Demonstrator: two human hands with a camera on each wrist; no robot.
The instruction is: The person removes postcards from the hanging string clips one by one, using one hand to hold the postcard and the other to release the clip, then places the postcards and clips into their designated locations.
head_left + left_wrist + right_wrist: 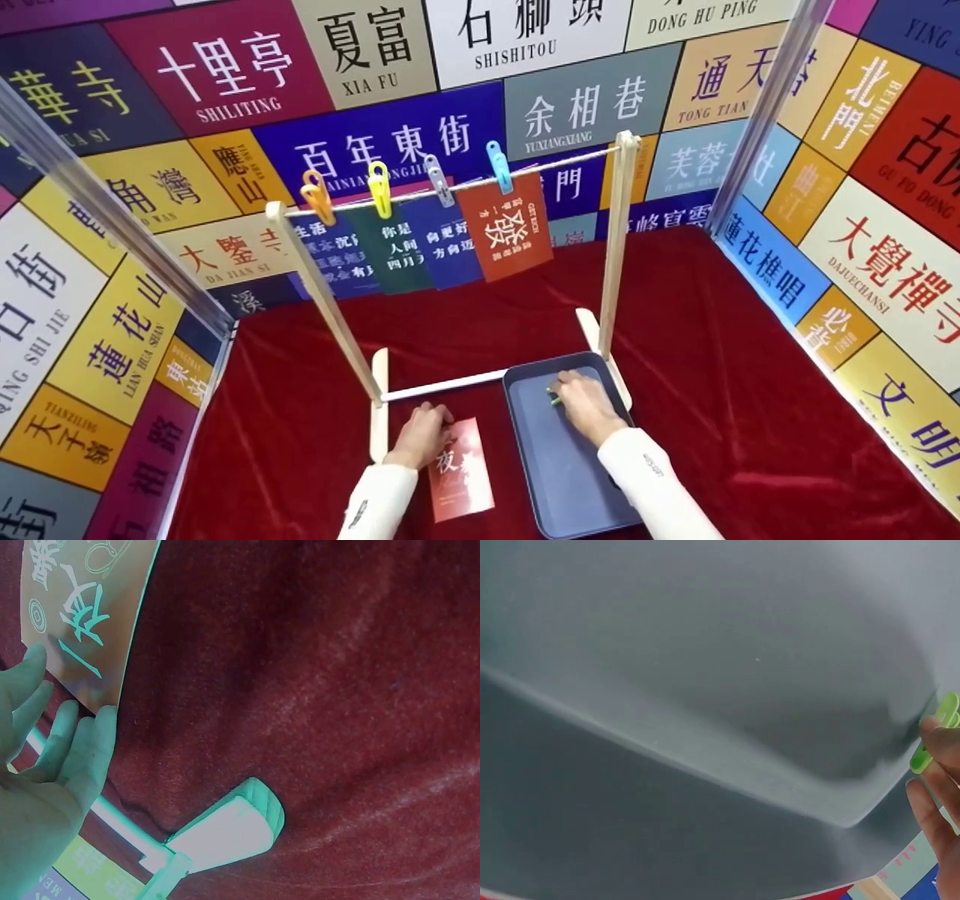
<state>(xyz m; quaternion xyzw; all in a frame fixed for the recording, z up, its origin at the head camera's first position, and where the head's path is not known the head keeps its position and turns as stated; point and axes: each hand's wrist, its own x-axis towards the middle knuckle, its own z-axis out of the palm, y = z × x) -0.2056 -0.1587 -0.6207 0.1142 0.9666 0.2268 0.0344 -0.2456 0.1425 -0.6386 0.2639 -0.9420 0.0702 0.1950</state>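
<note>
In the head view, my left hand (422, 435) is at the upper left corner of a red card (463, 472) with white characters. The left wrist view shows my fingertips along the edge of that card (90, 622), the thumb lapping over it. My right hand (587, 405) is over the far end of a grey-blue tray (559, 480), pinching a green clothespin (555, 396). Close up in the right wrist view, thumb and fingers hold the clothespin (922, 754) near a tray corner.
A wooden rack (621, 247) stands behind, strung with a cord. From it hang several cards, including a red one (510, 232), under orange (318, 196), yellow (379, 190), grey (439, 181) and blue (498, 166) clothespins. Dark red cloth (712, 360) covers the table.
</note>
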